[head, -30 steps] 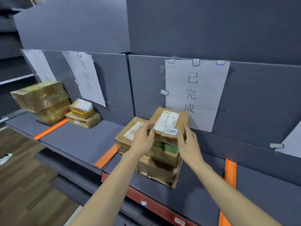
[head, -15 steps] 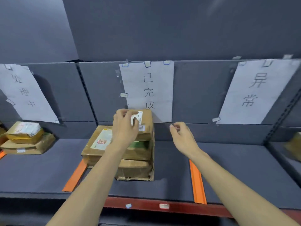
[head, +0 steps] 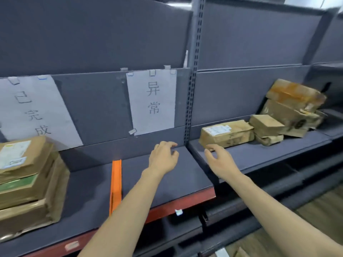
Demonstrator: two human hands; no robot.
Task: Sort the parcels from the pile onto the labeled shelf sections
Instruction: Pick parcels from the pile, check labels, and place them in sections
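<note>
- Hands held nothing: the left hand (head: 163, 158) hovered over the grey shelf (head: 181, 175) below the 异常 sign (head: 152, 101), fingers loosely curled and apart.
- Right hand (head: 220, 160) reached out beside it, fingers spread and relaxed, its fingertips near the long taped parcel (head: 225, 133) without touching it.
- That parcel lay at the front of the parcel pile (head: 284, 115) on the right-hand shelf bay, beyond the perforated upright post (head: 193, 75); the other boxes were heaped against the back panel, the top one tilted.
- Stacked parcels (head: 27, 180) sat at the left under the 已完成 sign (head: 35, 112), the uppermost bearing a white label.
- Orange divider strip (head: 116, 184) lay on the shelf between that stack and the left forearm.
</note>
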